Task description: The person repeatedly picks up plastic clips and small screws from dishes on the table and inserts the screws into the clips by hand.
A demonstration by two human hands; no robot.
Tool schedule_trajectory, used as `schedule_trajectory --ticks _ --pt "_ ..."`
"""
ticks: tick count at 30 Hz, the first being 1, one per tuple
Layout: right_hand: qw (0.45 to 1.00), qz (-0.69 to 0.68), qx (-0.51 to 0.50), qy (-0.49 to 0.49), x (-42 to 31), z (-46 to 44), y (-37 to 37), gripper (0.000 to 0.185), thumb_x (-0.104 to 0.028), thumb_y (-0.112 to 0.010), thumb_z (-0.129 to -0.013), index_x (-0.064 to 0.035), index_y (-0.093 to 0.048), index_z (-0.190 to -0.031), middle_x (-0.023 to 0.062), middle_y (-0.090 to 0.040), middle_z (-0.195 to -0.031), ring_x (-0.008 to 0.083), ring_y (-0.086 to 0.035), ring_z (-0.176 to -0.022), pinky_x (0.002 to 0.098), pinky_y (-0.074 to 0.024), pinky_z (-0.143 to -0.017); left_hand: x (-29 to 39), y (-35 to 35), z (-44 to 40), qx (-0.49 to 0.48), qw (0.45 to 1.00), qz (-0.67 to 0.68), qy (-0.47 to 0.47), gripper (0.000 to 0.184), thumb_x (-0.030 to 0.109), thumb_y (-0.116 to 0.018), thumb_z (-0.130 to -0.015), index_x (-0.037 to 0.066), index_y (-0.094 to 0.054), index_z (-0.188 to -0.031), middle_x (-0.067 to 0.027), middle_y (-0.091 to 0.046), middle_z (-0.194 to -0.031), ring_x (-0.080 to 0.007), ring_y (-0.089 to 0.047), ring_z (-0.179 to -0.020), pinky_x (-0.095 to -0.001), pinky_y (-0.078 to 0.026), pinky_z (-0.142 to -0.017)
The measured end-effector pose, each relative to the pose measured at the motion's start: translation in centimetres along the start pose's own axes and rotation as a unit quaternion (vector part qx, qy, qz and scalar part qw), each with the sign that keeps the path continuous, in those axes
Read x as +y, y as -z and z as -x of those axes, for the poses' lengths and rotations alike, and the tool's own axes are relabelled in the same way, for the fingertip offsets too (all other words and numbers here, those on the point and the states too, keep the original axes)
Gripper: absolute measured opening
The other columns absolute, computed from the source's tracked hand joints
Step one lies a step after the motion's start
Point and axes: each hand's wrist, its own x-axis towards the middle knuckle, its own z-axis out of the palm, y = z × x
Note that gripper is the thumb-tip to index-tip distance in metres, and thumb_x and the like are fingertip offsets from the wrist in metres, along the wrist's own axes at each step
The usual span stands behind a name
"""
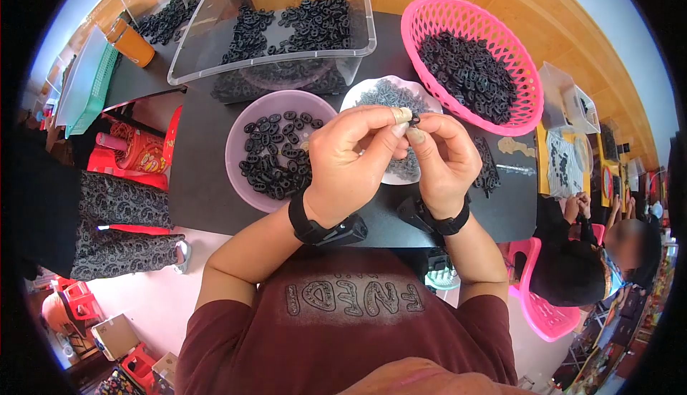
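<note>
On the table [197, 173] before me, my bowl [234, 153] of small parts [275, 173] sits left of the plate [351, 97]. Behind the bowl stands the bin [275, 59], with the basket [531, 73] to its right.

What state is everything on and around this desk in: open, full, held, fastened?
Clear bin: open, partly filled
Pink basket: open, heaped with black pieces
Purple bowl: open, partly filled
White dish: open, partly hidden behind the hands
Left hand, right hand: fingertips together at a small dark piece
Wristbands: fastened
</note>
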Motion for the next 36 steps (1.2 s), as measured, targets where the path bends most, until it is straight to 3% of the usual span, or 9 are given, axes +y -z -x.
schedule_trajectory --ticks 7,12,17,19,25,27,29,32,36 --pt "0.998 -0.039 -0.01 -0.047 0.0 0.3 -0.1 0.012 -0.001 -0.071 -0.087 0.0014 -0.066 -0.097 0.006 -0.065 -0.097 0.0092 -0.06 -0.084 0.0222 -0.0492 -0.071 -0.1 0.3 -0.1 -0.01 0.999 -0.021 -0.023 0.011 -0.005 -0.063 -0.089 -0.005 -0.067 -0.1 -0.0114 -0.069 -0.094 -0.0131 -0.068 -0.072 -0.0242 -0.058 -0.064" --pt "0.995 -0.076 -0.032 -0.058 -0.1 0.2 -0.1 0.014 0.0 -0.069 -0.088 0.0022 -0.065 -0.102 0.0058 -0.065 -0.099 0.0099 -0.061 -0.087 0.0227 -0.0498 -0.074 0.4 0.6 -0.1 -0.012 0.997 0.036 0.072 0.012 -0.001 -0.062 -0.092 -0.004 -0.067 -0.104 -0.0081 -0.069 -0.09 -0.0106 -0.067 -0.072 -0.0236 -0.057 -0.066" --pt "0.99 -0.102 -0.057 -0.077 -0.7 -0.2 0.2 0.016 -0.001 -0.064 -0.092 0.0044 -0.063 -0.107 0.008 -0.066 -0.099 0.0132 -0.065 -0.091 0.0257 -0.0524 -0.078 0.8 0.9 -0.5 -0.02 0.994 0.042 0.104 0.015 0.0 -0.061 -0.094 -0.003 -0.066 -0.107 -0.0068 -0.069 -0.088 -0.0104 -0.066 -0.073 -0.0232 -0.056 -0.066" --pt "0.966 -0.193 -0.05 -0.162 -1.1 -0.5 0.3 0.017 -0.004 -0.062 -0.094 0.0052 -0.062 -0.109 0.0112 -0.068 -0.099 0.0159 -0.067 -0.089 0.0289 -0.0546 -0.08 0.7 1.2 -0.7 -0.023 0.993 0.037 0.11 0.015 0.0 -0.061 -0.093 -0.003 -0.066 -0.107 -0.0067 -0.069 -0.087 -0.0105 -0.066 -0.073 -0.0229 -0.056 -0.066" --pt "0.954 -0.149 -0.122 -0.23 -0.1 -1.3 1.3 0.022 0.0 -0.065 -0.091 0.0056 -0.063 -0.113 0.0092 -0.07 -0.095 0.0138 -0.068 -0.082 0.026 -0.0561 -0.073 0.6 2.3 -1.1 -0.061 0.986 0.027 0.15 0.018 -0.001 -0.06 -0.092 -0.004 -0.062 -0.11 -0.0085 -0.07 -0.086 -0.0108 -0.066 -0.07 -0.024 -0.055 -0.064" --pt "0.954 -0.108 -0.146 -0.237 0.1 -1.5 1.6 0.019 -0.001 -0.066 -0.091 0.0045 -0.065 -0.109 0.0072 -0.07 -0.091 0.0115 -0.067 -0.077 0.0238 -0.055 -0.07 1.4 3.3 -1.5 -0.126 0.973 -0.049 0.187 0.026 -0.001 -0.058 -0.094 -0.004 -0.057 -0.119 -0.0108 -0.069 -0.097 -0.0117 -0.066 -0.077 -0.0246 -0.055 -0.069" --pt "0.951 -0.106 -0.144 -0.252 -0.1 -1.6 1.4 0.017 -0.002 -0.066 -0.091 0.0033 -0.066 -0.107 0.0052 -0.069 -0.086 0.0104 -0.066 -0.073 0.0226 -0.0537 -0.068 2.4 4.8 -2.0 -0.107 0.971 -0.108 0.185 0.024 0.002 -0.056 -0.096 -0.003 -0.058 -0.12 -0.0104 -0.07 -0.095 -0.0105 -0.064 -0.076 -0.0239 -0.055 -0.068" --pt "0.944 -0.116 -0.142 -0.273 -0.2 -1.8 1.2 0.021 -0.004 -0.065 -0.092 0.0031 -0.065 -0.112 0.0045 -0.069 -0.086 0.0103 -0.066 -0.075 0.0231 -0.0535 -0.07 3.1 8.6 -3.5 -0.095 0.963 -0.181 0.178 0.022 0.007 -0.056 -0.097 -0.002 -0.061 -0.117 -0.0085 -0.07 -0.094 -0.0086 -0.063 -0.073 -0.0222 -0.054 -0.067" --pt "0.94 -0.095 -0.185 -0.271 0.3 -1.9 1.6 0.022 -0.005 -0.064 -0.094 0.003 -0.064 -0.114 0.0042 -0.068 -0.086 0.0107 -0.066 -0.074 0.0237 -0.054 -0.071 3.4 12.9 -4.9 -0.142 0.909 -0.338 0.199 0.017 0.007 -0.06 -0.094 0.0 -0.067 -0.108 -0.006 -0.071 -0.087 -0.0092 -0.063 -0.072 -0.0248 -0.054 -0.068"
